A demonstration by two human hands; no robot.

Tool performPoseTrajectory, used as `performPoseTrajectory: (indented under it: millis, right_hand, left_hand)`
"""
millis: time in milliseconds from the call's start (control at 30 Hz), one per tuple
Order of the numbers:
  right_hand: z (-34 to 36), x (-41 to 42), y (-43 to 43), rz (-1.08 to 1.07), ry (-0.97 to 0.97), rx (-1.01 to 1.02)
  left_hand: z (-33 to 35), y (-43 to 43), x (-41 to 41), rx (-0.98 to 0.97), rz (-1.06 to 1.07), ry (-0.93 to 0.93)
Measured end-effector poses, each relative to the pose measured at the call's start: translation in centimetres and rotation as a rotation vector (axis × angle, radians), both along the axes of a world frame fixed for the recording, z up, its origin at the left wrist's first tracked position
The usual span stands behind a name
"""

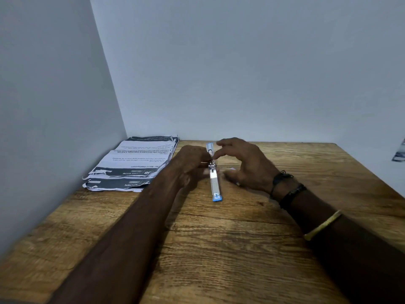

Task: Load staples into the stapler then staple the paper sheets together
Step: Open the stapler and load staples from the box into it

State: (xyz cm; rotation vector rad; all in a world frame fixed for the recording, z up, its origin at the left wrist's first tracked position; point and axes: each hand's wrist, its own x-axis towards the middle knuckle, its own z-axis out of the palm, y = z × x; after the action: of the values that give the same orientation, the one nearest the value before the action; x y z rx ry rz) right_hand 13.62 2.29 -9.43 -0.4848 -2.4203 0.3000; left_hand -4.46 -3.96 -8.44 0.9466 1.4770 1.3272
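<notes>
A small silver stapler (214,183) with light blue ends lies flipped fully open in a straight line on the wooden table (219,249), pointing away from me. My left hand (189,163) grips it from the left at its hinge. My right hand (243,165) hovers on the right, with index finger and thumb pinched at the far arm near the hinge; whether they hold staples is too small to tell. A pile of printed paper sheets (133,163) with dark header bands lies at the back left corner, against the wall.
Grey walls close off the table at the back and the left. A blurred white and blue object (400,152) shows at the right edge of the view. Dark bracelets and a gold bangle sit on my right wrist.
</notes>
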Motion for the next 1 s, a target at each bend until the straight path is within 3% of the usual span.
performPoseTrajectory:
  millis: [233,367,533,733,1000]
  right_hand:
    - [-0.2,-0.3,-0.3,0.052,-0.042,-0.024]
    - [-0.5,-0.3,0.0,0.027,0.07,-0.057]
    - [-0.5,-0.5,0.4,-0.082,0.259,-0.303]
    - [-0.4,-0.2,0.8,-0.061,0.318,-0.529]
    - [0.3,-0.4,0.5,-0.066,0.341,-0.64]
  left_hand:
    - [-0.5,0.2,0.3,-0.019,0.123,-0.233]
    - [-0.5,0.5,0.4,-0.049,0.082,-0.174]
    - [-0.4,0.2,1.3,0.026,-0.069,-0.182]
    - [-0.2,0.2,0.9,0.085,-0.132,-0.2]
    - [-0.7,0.2,1.4,0.158,-0.095,-0.035]
